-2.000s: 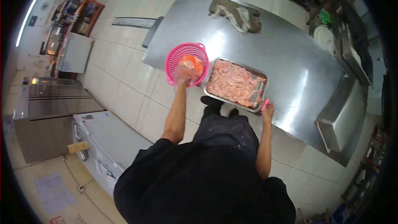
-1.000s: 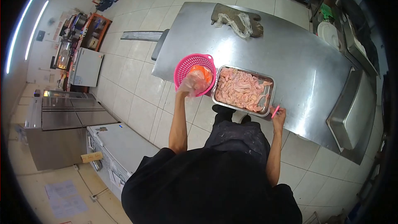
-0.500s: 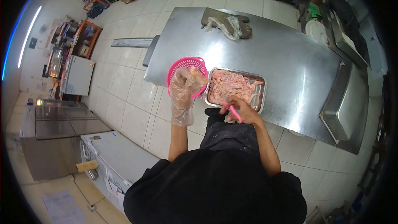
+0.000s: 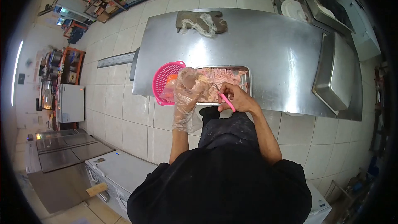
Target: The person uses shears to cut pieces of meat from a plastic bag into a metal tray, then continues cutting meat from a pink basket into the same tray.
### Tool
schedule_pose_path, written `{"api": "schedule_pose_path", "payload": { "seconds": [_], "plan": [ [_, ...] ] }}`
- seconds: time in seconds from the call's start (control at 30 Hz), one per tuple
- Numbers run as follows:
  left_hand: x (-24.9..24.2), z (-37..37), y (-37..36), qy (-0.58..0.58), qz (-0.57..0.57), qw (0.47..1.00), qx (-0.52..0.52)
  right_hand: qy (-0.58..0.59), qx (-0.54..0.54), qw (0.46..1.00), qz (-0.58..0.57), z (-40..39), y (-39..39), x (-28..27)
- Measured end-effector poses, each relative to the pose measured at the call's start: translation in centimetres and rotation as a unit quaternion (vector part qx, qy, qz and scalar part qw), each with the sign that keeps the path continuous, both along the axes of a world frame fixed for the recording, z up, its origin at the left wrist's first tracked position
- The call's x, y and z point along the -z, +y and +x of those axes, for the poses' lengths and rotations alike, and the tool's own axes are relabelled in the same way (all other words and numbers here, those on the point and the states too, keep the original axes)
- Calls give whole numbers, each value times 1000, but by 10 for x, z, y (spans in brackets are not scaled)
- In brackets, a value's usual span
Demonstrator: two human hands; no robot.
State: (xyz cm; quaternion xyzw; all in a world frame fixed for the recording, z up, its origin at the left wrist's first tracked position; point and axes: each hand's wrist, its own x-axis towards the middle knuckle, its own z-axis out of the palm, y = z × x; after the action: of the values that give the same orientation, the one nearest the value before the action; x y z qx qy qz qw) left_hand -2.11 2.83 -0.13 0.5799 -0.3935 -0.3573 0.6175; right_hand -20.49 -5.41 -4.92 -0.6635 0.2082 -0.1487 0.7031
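Note:
My left hand (image 4: pixel 191 86), in a clear plastic glove, is over the left part of a metal tray (image 4: pixel 250 84) of pale pink meat pieces (image 4: pixel 224 76). Its fingers are closed around something pale that I cannot make out. My right hand (image 4: pixel 237 98) is bare and grips scissors with pink handles (image 4: pixel 226 102), their blades pointing toward the meat beside my left hand. A pink perforated basket (image 4: pixel 159 84) stands left of the tray, partly behind the glove, with something orange and pink inside.
An oven mitt (image 4: pixel 185 19) with crumpled clear plastic (image 4: pixel 205 25) lies at the steel table's (image 4: pixel 265 45) far edge. A large metal pan (image 4: pixel 336 72) is at the right end. White chest freezer (image 4: pixel 120 172) at lower left.
My left hand has moved right, from over the pink basket to the tray. The scissors have turned toward it in my right hand. The whole view has shifted and turned slightly.

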Motion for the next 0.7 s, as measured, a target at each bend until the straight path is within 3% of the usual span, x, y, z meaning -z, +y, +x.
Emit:
{"api": "schedule_pose_path", "payload": {
  "seconds": [0.13, 0.23, 0.33, 0.43, 0.53, 0.57, 0.7],
  "plan": [
    [-11, -11, -6, 59, -20, 998, 24, 46, 75, 996, -9, 0, 1, -6],
    [-10, -9, -5, 36, 9, 999, 24, 37, 86, 996, 5, -4, 2, -7],
    [-16, -4, -7, 18, 81, 992, 92, 20, 113, 993, 14, -7, 3, 0],
    [-6, -1, -2, 34, 54, 994, 91, 7, 149, 988, -26, -12, 3, 5],
    [1, 10, 2, 65, 72, 995, -3, 8, 186, 983, -10, -18, 2, 12],
    [26, 16, 0, 110, -61, 992, -8, -1, 186, 982, -3, -21, 3, 11],
    [-1, -2, -6, 135, 18, 991, 8, 14, 167, 986, -17, -23, 4, -4]
  ]
}}
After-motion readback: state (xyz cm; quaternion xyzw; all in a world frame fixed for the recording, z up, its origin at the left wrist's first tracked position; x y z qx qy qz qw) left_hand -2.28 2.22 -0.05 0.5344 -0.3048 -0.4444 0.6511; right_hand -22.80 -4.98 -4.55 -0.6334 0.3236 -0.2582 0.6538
